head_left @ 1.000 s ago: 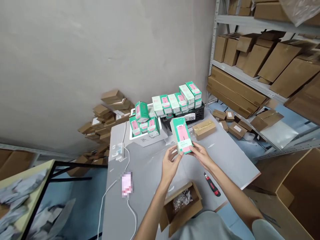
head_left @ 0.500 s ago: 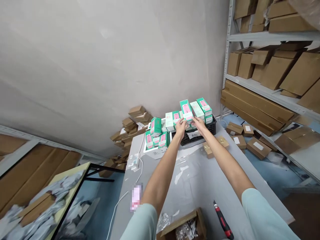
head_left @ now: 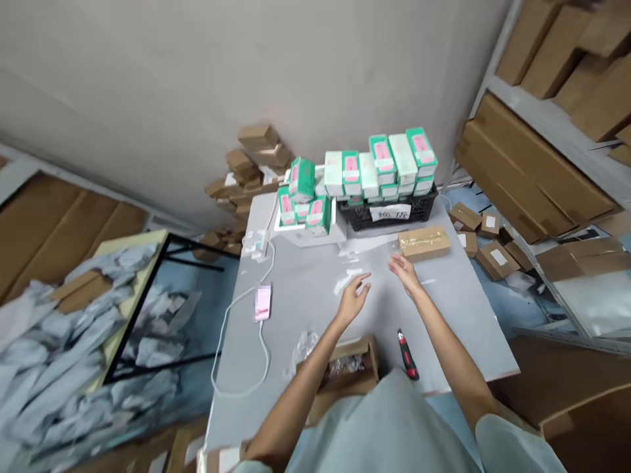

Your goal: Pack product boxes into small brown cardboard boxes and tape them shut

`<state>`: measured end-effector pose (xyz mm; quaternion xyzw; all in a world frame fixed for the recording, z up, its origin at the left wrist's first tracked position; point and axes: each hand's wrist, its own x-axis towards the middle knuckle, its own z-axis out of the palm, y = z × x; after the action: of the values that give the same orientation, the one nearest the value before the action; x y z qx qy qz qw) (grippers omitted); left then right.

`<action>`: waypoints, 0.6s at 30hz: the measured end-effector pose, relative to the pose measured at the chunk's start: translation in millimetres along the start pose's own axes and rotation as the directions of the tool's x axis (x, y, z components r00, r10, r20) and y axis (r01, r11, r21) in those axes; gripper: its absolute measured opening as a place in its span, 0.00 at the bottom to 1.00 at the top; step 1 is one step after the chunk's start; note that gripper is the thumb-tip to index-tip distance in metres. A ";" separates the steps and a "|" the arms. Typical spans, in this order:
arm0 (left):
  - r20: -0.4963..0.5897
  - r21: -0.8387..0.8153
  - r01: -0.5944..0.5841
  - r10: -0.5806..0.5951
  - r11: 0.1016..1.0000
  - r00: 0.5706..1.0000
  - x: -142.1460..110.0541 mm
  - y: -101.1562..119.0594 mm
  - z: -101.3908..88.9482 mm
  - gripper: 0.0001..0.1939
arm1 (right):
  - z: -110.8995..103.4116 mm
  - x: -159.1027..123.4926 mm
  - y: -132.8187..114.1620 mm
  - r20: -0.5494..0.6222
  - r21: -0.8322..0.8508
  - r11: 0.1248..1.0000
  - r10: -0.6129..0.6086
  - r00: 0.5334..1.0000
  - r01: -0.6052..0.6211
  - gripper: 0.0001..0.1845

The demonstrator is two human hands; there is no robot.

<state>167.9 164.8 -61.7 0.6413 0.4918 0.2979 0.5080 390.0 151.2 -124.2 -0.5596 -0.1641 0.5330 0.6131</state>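
Over the middle of the grey table (head_left: 458, 309), my left hand (head_left: 353, 301) hovers with its fingers spread and nothing in it. Just to its right, my right hand (head_left: 405, 272) is also empty with fingers apart, close to a brown cardboard box (head_left: 424, 243). A row of green and white product boxes (head_left: 379, 164) stands on a black crate (head_left: 389, 213) at the table's far edge. More green boxes (head_left: 303, 197) fill a white tray (head_left: 308, 234) to the left of the crate.
An open cardboard box (head_left: 345, 378) with clear bags sits at the near table edge, a red and black utility knife (head_left: 408, 355) beside it. A pink phone (head_left: 263, 303) on a white cable lies left. Shelves of cartons (head_left: 537, 157) stand right; flat boxes (head_left: 251, 164) are piled behind.
Both hands held a green box, carried it to the row on the black crate and left it there. They have drawn back empty over the table. The camera tilted down.
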 end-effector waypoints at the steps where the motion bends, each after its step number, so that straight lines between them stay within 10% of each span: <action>1: -0.055 0.030 0.041 -0.040 0.999 0.998 -37.4 -16.1 -17.4 0.23 | -12.6 -30.3 26.2 0.001 -0.046 0.998 0.042 0.999 -0.042 0.38; 5: -0.354 0.144 0.209 -0.147 0.967 0.924 -160.7 -59.3 -95.7 0.24 | -46.1 -146.7 102.9 -0.025 -0.184 0.960 0.210 0.977 -0.211 0.42; 9: -0.523 0.164 0.470 -0.328 0.867 0.787 -230.3 -95.0 -158.0 0.23 | -46.9 -226.0 131.9 -0.018 -0.321 0.911 0.268 0.963 -0.260 0.46; 18: -0.194 0.523 0.558 -0.548 0.644 0.814 -235.7 -161.6 -164.4 0.56 | -23.1 -276.0 127.5 0.128 -0.765 0.643 0.149 0.981 0.002 0.42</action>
<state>-110.0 3.7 -136.2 0.5768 0.7328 -0.0227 0.3603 244.1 -116.5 -132.3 -0.7212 -0.4043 0.4871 0.2813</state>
